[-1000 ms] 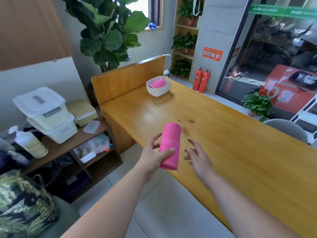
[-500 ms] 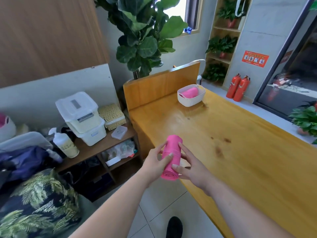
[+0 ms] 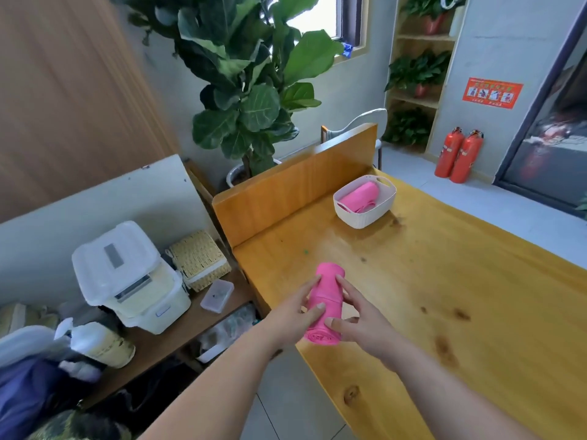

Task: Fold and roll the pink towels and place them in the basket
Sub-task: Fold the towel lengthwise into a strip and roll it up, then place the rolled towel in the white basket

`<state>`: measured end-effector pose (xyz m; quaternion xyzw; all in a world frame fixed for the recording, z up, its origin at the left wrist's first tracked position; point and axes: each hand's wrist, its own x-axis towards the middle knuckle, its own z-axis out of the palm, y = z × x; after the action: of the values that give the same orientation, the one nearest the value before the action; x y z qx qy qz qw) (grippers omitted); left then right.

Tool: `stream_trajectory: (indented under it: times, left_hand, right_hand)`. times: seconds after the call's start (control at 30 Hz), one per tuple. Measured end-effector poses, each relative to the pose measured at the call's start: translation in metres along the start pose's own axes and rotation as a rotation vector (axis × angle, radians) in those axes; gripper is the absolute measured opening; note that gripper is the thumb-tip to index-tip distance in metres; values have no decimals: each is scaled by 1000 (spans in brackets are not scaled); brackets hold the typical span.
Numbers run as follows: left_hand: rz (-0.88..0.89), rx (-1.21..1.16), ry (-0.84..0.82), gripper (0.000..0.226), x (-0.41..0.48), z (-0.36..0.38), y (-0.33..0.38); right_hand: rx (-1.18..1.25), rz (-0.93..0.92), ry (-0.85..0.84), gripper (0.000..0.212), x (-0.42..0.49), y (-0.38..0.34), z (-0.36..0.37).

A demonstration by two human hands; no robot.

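Closing in from the side, the right hand [image 3: 362, 325] is now wrapped on the rolled pink towel [image 3: 324, 304], where a second ago it was kept apart from it with fingers spread. The roll was then carried by the left hand [image 3: 293, 315] alone; now it is gripped by both hands, the left curled round its left flank and the right round its right flank, with a thumb laid across near the lower end. The roll is held in the air over the near left edge of the surface [image 3: 444, 281], not rested on it.

From this it is judged that rolling is done and the bundle is being steadied so that it is not loosened on the way to the basket [image 3: 365, 219], which stands well apart at the far end and is already filled with one pink towel [image 3: 360, 196].

The roll's long axis is set running away from the person. The spiral end is turned down and towards the camera, and the far end is raised and pointed broadly towards the basket, with a slight lean to the right.
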<state>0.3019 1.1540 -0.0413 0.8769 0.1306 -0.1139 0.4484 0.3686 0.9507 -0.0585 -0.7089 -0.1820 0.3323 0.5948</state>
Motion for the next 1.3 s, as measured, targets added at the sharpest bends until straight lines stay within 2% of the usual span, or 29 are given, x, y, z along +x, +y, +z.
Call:
stream_trajectory:
  times: [0.23,0.6,0.8,0.97,1.17,1.3]
  left_hand:
    - [43,-59,-68,58,79,-15,24]
    - [104,-119,-223,53,233,-31,39]
    - [193,-157,-325,61,311,-73,44]
    - [245,-121,-379,65,361,-101,58]
    - [271,-48,-408,66,407,-115,79]
    - [257,17,-438,72,432,-116,92]
  right_hand:
    - [-40,29,62,96,47,-14,-42]
    - [8,114,417,101,140,-16,-85]
    - [30,150,554,103,198,-49,-92]
    - [18,149,680,94,237,-75,-99]
    - [-28,189,770,102,276,-91,-118]
    - [-108,233,816,97,299,-93,-128]
